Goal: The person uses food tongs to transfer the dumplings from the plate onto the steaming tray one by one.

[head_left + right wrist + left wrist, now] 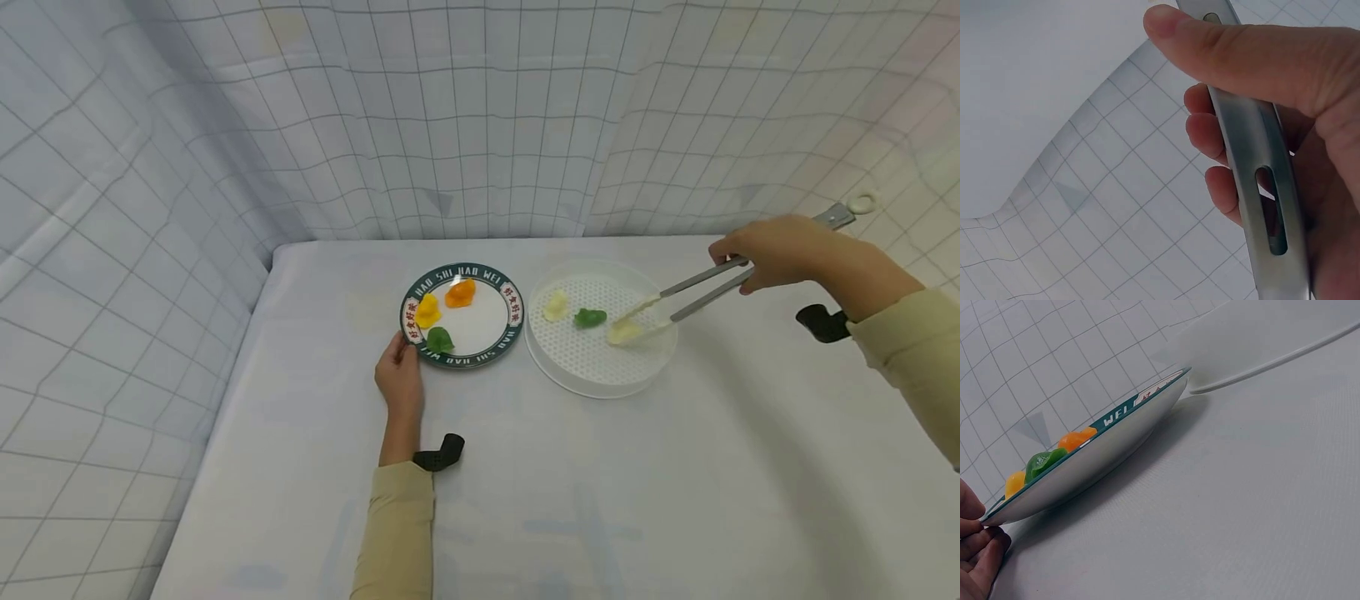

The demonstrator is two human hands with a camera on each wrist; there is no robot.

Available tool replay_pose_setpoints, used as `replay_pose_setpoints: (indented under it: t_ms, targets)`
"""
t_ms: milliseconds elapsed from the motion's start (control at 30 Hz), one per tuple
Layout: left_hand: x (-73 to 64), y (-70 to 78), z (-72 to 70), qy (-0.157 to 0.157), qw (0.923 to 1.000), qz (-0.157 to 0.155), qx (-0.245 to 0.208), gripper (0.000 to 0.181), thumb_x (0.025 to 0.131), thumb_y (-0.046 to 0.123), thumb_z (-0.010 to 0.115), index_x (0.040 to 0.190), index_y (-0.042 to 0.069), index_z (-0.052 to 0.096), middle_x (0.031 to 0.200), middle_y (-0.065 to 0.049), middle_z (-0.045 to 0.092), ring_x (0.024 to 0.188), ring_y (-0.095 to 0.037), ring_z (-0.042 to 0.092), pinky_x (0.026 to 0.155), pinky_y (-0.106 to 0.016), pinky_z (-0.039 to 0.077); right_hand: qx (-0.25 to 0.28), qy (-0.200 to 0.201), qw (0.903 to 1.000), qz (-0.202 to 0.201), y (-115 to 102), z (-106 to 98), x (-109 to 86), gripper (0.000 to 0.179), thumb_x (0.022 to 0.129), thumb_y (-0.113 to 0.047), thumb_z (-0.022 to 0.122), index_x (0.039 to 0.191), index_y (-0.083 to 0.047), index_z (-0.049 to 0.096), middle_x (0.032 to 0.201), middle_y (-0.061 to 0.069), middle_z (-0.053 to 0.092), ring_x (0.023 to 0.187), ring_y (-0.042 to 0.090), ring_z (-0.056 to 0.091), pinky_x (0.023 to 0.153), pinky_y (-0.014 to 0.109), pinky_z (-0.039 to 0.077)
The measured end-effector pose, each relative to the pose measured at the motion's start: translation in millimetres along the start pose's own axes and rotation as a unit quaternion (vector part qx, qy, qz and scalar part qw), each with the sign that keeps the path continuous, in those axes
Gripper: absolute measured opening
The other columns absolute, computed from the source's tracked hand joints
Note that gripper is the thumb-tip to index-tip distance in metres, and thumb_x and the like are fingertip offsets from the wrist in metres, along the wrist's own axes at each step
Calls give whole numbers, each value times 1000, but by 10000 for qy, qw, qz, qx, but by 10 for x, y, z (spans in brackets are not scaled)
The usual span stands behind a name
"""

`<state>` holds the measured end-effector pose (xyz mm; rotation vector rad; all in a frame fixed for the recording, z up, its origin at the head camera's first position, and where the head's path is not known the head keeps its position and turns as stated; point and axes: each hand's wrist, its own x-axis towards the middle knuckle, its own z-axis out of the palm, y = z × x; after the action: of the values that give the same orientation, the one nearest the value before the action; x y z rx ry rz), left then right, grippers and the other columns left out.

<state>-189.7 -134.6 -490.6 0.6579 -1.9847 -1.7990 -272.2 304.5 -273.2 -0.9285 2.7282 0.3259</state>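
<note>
My left hand (399, 377) pinches the near-left rim of a round plate (491, 354) with a dark green lettered border. On the plate lie a yellow (427, 312), an orange (461, 293) and a green dumpling-like piece (439, 340). My right hand (787, 250) grips metal tongs (708, 275), with the thumb on one arm in the right wrist view. Their pale tips reach into a white perforated steamer tray (592, 383), around a pale yellow piece (624, 333); whether they squeeze it I cannot tell. A green piece (590, 317) and another pale piece (556, 306) lie in the tray.
Plate and tray stand side by side on a white-covered table (525, 483). Behind the table hangs a white curtain (480, 125) with a grid pattern, and it continues along the left side. The tray has a raised wall.
</note>
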Motion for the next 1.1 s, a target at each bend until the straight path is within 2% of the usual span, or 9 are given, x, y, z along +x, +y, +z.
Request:
replay_pose_setpoints:
  t_ms: [233, 433, 733, 933, 1100]
  targets:
    - [-2, 5, 2, 4, 10000, 1, 9, 41, 92, 10, 46, 132, 0, 47, 125, -9, 53, 107, -14, 49, 89, -23, 43, 26, -65, 9999, 76, -17, -39, 16, 39, 61, -22, 84, 89, -18, 57, 81, -5, 58, 72, 15, 54, 54, 39, 44]
    - [2, -31, 0, 22, 10000, 37, 10, 41, 92, 11, 47, 131, 0, 47, 124, -9, 54, 105, -13, 50, 89, -23, 43, 240, -73, 9995, 217, -31, -12, -41, 40, 59, -21, 84, 87, -19, 57, 78, -6, 57, 71, 14, 52, 55, 36, 43]
    - [8, -19, -20, 13, 10000, -68, -29, 40, 93, 11, 47, 132, 1, 47, 125, -8, 53, 105, -13, 49, 88, -23, 44, 484, -28, 9981, 386, 31, 16, -174, 41, 59, -24, 84, 88, -16, 56, 77, -4, 54, 70, 14, 49, 55, 35, 42]
    - [-28, -14, -11, -20, 9999, -116, -118, 40, 93, 10, 47, 132, 2, 47, 125, -8, 53, 106, -13, 49, 88, -22, 44, 911, 257, 9931, 691, 45, 115, -377, 40, 62, -26, 83, 91, -14, 58, 75, -4, 53, 65, 15, 46, 52, 32, 38]
    - [-53, -29, -17, 15, 9998, -108, -139, 40, 93, 9, 48, 132, 1, 47, 126, -7, 53, 107, -13, 50, 89, -22, 43, 1773, 850, 9775, 768, -35, 303, -478, 43, 65, -26, 82, 97, -9, 59, 76, -1, 53, 65, 16, 46, 53, 30, 39]
